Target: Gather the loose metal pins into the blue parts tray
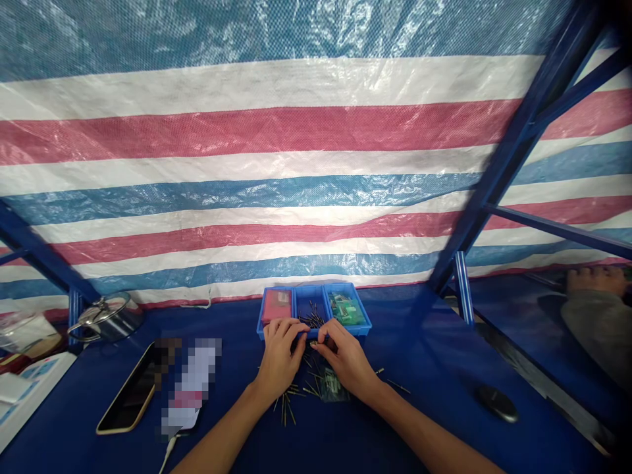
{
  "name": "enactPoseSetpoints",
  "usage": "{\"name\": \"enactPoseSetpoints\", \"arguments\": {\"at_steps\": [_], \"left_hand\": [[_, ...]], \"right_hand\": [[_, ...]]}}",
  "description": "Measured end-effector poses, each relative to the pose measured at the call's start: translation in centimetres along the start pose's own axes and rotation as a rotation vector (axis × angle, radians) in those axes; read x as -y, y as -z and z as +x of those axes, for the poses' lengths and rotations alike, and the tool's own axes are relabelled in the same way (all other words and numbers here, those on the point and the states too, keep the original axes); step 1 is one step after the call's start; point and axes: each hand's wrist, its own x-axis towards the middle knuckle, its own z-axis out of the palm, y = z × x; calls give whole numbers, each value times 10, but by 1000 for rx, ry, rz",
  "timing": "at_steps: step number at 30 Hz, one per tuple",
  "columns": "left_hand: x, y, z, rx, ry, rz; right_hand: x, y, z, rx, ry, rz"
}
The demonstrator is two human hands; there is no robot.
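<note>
My left hand (284, 349) is at the front edge of a blue three-part tray (310, 288), thumb and forefinger drawn together. Close beside it, my right hand (344, 355) pinches with thumb and forefinger. Whatever sits between the fingers of either hand is too small to make out. Thin dark metal rods (312, 317), which look like drill bits, fill the tray's middle compartment. More loose rods (285, 407) lie scattered on the blue table under and around my hands. Partly below my right hand is a small clear plastic bag (334, 387).
The tray's left compartment has a red packet (277, 305), the right one green packets (345, 309). Leftward are a black phone (129, 388), another phone with a cable (190, 388) and a lidded metal pot (109, 317). A black mouse-like object (496, 402) lies right; another person's hand (596, 282) rests beyond the frame.
</note>
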Motion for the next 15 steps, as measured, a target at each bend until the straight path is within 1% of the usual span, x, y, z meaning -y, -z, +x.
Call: {"name": "enactPoseSetpoints", "arguments": {"at_steps": [6,12,15], "left_hand": [[1,-2,-1,5,5,-3],[0,0,0,8,8,-6],[-1,0,0,11,10,-1]], "right_hand": [[-3,-1,1,-10,2,-4],[-5,-1,2,-11,69,-16],[-4,0,2,-17,65,-17]]}}
